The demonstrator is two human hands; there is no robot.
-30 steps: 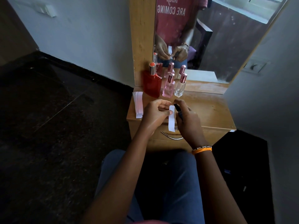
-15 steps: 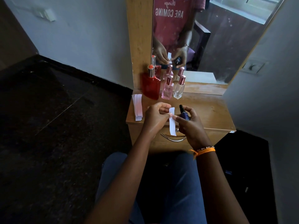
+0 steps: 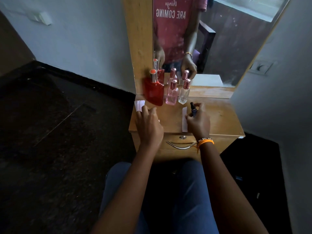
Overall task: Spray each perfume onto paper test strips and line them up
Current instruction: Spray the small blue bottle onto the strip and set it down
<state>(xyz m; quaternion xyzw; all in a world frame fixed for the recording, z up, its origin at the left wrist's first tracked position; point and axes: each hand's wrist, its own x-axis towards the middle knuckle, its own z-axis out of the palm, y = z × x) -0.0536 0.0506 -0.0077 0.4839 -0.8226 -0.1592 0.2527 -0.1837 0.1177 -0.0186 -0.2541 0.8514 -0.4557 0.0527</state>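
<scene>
A small dark blue spray bottle [image 3: 193,109] stands upright in my right hand [image 3: 199,121], which grips it over the wooden dresser top [image 3: 219,115]. One white paper test strip [image 3: 184,119] lies flat on the wood just left of that hand. My left hand [image 3: 148,123] reaches to the dresser's left edge, fingers spread over the stack of blank strips [image 3: 139,105], touching its near end. At the back stand a red bottle [image 3: 154,91], a pink bottle [image 3: 172,93] and a clear bottle [image 3: 184,92].
A mirror [image 3: 219,39] rises behind the bottles and reflects them and the person. The dresser drawer has a metal handle [image 3: 180,146] and a lock below the top. Dark floor lies to the left, a white wall to the right. My knees sit under the front edge.
My left hand has let go of the strip, which now lies on the dresser, and has moved left to the stack. My right hand has moved forward with the dark bottle.
</scene>
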